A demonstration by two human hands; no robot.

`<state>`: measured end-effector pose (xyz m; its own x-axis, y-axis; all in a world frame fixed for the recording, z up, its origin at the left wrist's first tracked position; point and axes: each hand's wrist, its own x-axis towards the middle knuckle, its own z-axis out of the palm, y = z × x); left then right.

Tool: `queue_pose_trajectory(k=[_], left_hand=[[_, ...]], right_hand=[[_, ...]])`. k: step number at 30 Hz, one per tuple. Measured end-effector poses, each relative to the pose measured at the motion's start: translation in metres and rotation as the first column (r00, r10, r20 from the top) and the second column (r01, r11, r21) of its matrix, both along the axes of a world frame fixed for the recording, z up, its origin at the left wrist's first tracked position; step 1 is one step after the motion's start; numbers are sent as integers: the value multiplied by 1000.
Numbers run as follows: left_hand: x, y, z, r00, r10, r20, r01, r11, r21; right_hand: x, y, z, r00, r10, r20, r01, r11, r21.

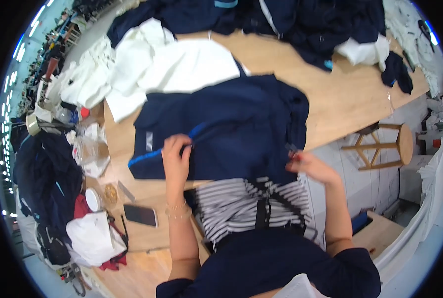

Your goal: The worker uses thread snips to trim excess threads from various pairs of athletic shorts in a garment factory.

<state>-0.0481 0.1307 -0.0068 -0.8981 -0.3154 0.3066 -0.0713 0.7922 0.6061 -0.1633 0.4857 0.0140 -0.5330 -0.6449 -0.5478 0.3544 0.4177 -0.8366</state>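
Nearest, at lower edge: navy top (276,258) of the wearer, then black-and-white striped cloth (231,203) over the lap, black strap (262,213) hanging on it. To the left, on the pale wood worktop (345,97): phone (140,215), screen up and dark. Just beyond, clear jar (110,195) with light-brown contents, touching or nearly touching a white-lidded jar (93,198); cannot tell which.

Next out: left grip (176,151), bare hand, palm down on the navy garment (236,124), near its blue stripe (154,155). Fingers and thumb fairly narrow; cannot tell if pinching cloth or only pressing. Right grip (313,166) at the garment's right edge, closed around a small dark tool (291,148); blurred, exact kind unclear.

Navy garment laid out on the worktop directly ahead of the lap, near edge by the striped cloth, small light patch (149,141) at left.

Off right, beside the worktop: round-seat wooden stool (405,146), tipped-looking through the fisheye.

Beyond the garment: heap of white cloth (182,59), left of centre. Farthest across the worktop: pile of navy garments (331,22), white cloth piece (365,52) at right.
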Motion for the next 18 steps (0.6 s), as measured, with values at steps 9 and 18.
queue_pose_trajectory(k=[9,18], left_hand=[[61,-50,83,967,-169,-191,242,377,894],[21,-46,40,924,375,-69,-219,670,709]], right_hand=[[-56,-56,137,938,-261,230,328,445,-833],[-255,-143,384,640,-735,-225,14,304,-953]])
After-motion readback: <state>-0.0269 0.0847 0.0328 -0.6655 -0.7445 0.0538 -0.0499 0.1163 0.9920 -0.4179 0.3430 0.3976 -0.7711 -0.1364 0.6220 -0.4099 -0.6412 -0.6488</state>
